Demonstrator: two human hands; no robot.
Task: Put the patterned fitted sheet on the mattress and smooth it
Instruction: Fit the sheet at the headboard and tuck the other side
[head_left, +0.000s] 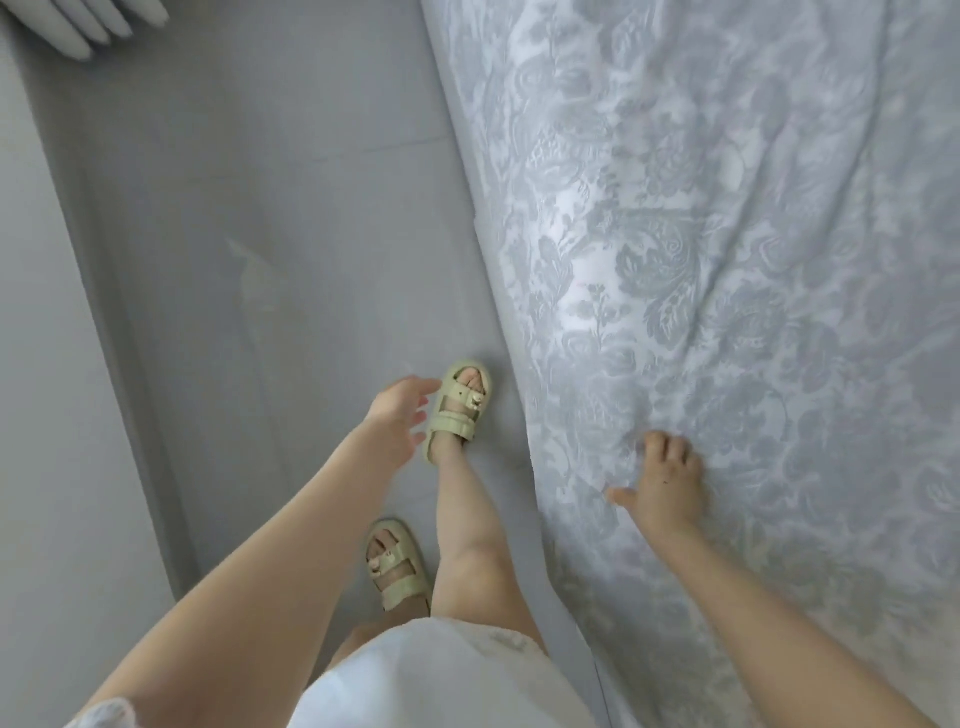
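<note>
Obs., head view. The patterned fitted sheet (727, 260) (grey-blue floral print on white) fills the right half of the frame, spread over the bed top. Its near edge runs diagonally from top centre down to bottom right of centre, folding over the side. Creases fan up and to the right across it. The mattress itself is covered; none of it shows.

Your right hand (667, 483) rests palm-down on the sheet at lower right, close to the bed edge. The thumb is splayed wide to the left and the fingers are a little bent onto the cloth. Small folds gather at the fingertips. No pinch is visible.

Your left hand (400, 415) hangs in the air at lower centre, over the grey floor (260, 208), fingers loose and spread, holding nothing. It overlaps the front pale green sandal (460, 410) in the frame.

The second sandal (397, 566) sits lower, behind the first. A white garment (441, 675) shows at the bottom edge. A pale wall (52, 364) runs down the left. White ribbed object (88, 26) in the upper left corner: cannot tell what.
</note>
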